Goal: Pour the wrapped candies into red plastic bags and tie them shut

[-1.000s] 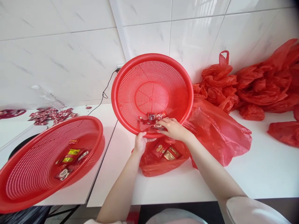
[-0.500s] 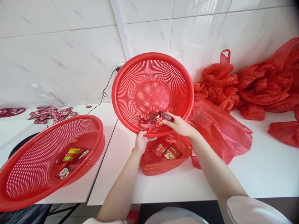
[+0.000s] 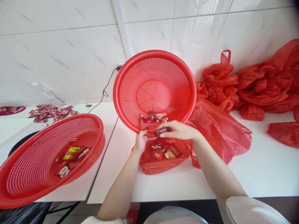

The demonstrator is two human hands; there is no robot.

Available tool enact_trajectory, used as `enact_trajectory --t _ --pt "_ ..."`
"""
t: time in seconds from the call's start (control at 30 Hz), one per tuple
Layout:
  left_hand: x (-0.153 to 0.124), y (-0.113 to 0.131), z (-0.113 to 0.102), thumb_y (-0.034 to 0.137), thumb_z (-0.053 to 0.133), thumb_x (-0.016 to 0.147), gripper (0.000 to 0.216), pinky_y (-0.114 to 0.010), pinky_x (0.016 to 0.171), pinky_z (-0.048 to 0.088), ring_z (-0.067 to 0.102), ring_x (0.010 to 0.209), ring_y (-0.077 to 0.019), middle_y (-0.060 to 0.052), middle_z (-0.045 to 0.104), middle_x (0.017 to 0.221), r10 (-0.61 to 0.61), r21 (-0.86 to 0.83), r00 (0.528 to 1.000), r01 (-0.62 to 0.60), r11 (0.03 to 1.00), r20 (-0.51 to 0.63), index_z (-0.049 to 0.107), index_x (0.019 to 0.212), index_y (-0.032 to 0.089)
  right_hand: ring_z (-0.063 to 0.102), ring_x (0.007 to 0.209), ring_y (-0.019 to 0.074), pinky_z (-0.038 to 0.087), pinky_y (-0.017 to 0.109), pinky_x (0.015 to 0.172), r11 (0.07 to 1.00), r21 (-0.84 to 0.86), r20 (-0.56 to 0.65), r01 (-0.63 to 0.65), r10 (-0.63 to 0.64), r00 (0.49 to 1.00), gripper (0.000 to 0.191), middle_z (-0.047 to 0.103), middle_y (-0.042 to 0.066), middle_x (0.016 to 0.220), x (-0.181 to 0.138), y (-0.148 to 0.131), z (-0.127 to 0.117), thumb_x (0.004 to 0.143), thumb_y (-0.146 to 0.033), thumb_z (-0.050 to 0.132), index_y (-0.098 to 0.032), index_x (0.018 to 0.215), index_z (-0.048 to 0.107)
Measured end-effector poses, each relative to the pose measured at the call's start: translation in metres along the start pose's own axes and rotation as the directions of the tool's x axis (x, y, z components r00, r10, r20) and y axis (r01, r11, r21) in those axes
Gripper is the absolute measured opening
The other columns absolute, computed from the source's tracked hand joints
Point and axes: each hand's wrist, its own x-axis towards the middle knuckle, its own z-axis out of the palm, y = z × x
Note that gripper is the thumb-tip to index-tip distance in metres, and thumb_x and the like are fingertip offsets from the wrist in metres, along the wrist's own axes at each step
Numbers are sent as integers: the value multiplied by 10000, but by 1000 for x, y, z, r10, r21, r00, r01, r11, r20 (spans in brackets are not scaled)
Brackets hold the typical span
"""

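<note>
My left hand (image 3: 141, 140) grips the lower rim of a red plastic basket (image 3: 154, 55), which is tipped toward me. Several small wrapped snack packets (image 3: 153, 116) lie against its lower side. Between the fingers of my right hand (image 3: 178, 130) is a dark red snack packet (image 3: 162, 131), held at the basket's front rim. Right below sits an open red plastic bag (image 3: 161, 168) with wrapped snacks inside, among them a gold packet (image 3: 171, 151).
A second red basket (image 3: 28, 152) with a few packets stands tilted at left. Behind it lies a pile of red patterned packets (image 3: 50, 113). Crumpled red bags (image 3: 263, 84) line the wall at right, and a flattened red bag (image 3: 219, 130) lies on the white table (image 3: 263, 174).
My right hand has moved from inside the basket down to its front rim with a packet. More packets now show in the bag below. The basket has shifted slightly up and right.
</note>
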Motion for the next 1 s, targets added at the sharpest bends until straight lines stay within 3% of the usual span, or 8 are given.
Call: enact_trajectory --t 0.1,0.2,0.3,0.43,0.53,0.7,0.9,1.0 --pt "0 0 -1 291 575 686 370 -402 694 584 698 875 -283 -104 739 967 -6 24 1000 5 1000 21 634 1001 107 659 1043 198 489 363 971 1000 8 -82 -14 14 997 376 716 39 1103 2 -1 0 954 -452 471 -206 1138 688" --pt "-1 1 -1 282 576 685 402 -400 656 588 703 837 -283 -118 737 944 -4 48 999 2 999 32 607 1039 94 550 1238 225 399 416 1078 985 -166 -301 -51 -1 954 405 633 79 1281 5 7 2 982 -445 406 -202 1184 660" --pt "-3 1 1 278 606 663 419 -403 636 592 710 786 -289 -126 740 895 -25 76 998 21 997 55 601 1032 82 340 1409 307 273 536 1134 844 -438 -439 -308 98 893 506 431 145 1487 9 22 10 965 -480 429 -191 1370 524" --pt "-7 0 4 275 623 665 378 -421 675 601 719 794 -296 -128 744 896 -27 80 998 23 997 49 607 992 85 298 1419 367 216 571 1138 673 -618 -331 -405 245 911 717 328 198 1539 12 34 22 931 -590 416 -145 1491 362" --pt "-5 1 4 267 587 689 332 -441 675 604 719 800 -305 -125 745 851 -23 50 1000 22 999 12 612 966 86 452 1299 367 333 529 1074 683 -654 -246 -326 215 945 763 482 192 1430 13 32 24 898 -664 405 -158 1470 409" --pt "-2 4 2 260 524 733 314 -434 681 608 713 858 -306 -145 746 881 -108 30 994 108 994 14 640 957 75 559 1115 336 413 504 986 728 -654 -151 -205 140 979 863 613 158 1221 10 27 17 711 -638 700 -205 1423 478" --pt "-3 7 4 247 488 753 283 -351 594 592 709 745 -257 -142 745 842 -176 43 984 176 983 8 653 910 78 598 1043 258 490 398 897 884 -448 -100 -130 95 990 589 651 107 1138 7 26 8 711 -385 789 -191 1243 629" --pt "-1 8 3 233 482 754 260 -344 595 587 696 698 -234 -134 739 810 -166 32 986 166 986 -9 654 874 79 637 989 201 498 343 885 937 -347 -101 -46 11 995 385 686 80 1105 6 21 3 797 -232 702 -185 1177 667"
